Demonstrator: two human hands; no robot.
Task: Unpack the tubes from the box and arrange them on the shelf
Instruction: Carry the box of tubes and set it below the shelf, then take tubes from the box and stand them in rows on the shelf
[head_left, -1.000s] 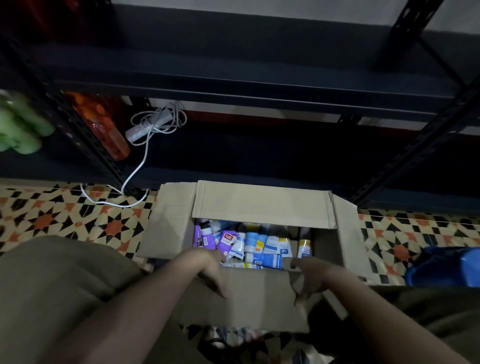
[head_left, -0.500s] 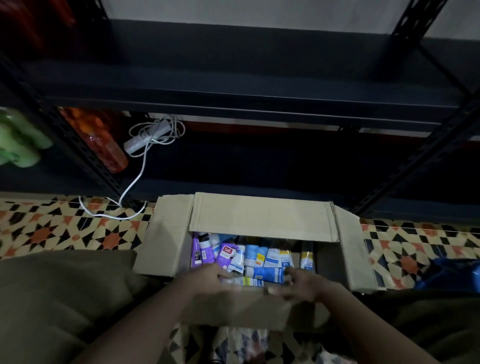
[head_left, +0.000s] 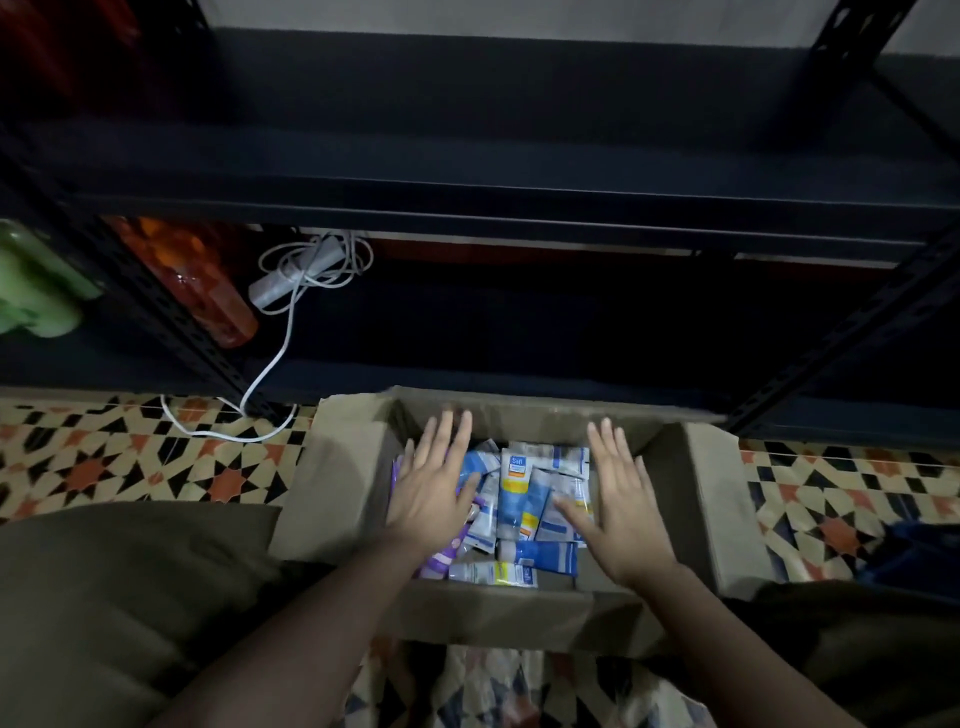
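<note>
An open cardboard box (head_left: 332, 483) sits on the patterned floor in front of a dark metal shelf (head_left: 493, 202). Inside lie several blue, white and purple tubes (head_left: 519, 499) in a loose pile. My left hand (head_left: 434, 483) is spread flat over the left side of the pile, fingers straight, pointing at the far flap. Over the right side my right hand (head_left: 621, 504) is spread the same way. Neither hand holds a tube. The far flap (head_left: 524, 410) stands behind my fingertips, blurred.
An orange bottle (head_left: 208, 291) and green bottles (head_left: 36, 291) lie on the lower shelf at left, beside a coiled white cable (head_left: 306, 270) that trails onto the floor. Slotted shelf posts (head_left: 841, 332) flank the box. My knees frame it left and right.
Both hands left the near flap and moved forward over the tubes, fingers now spread flat. The far flap has swung up and away, and the view has moved closer to the box.
</note>
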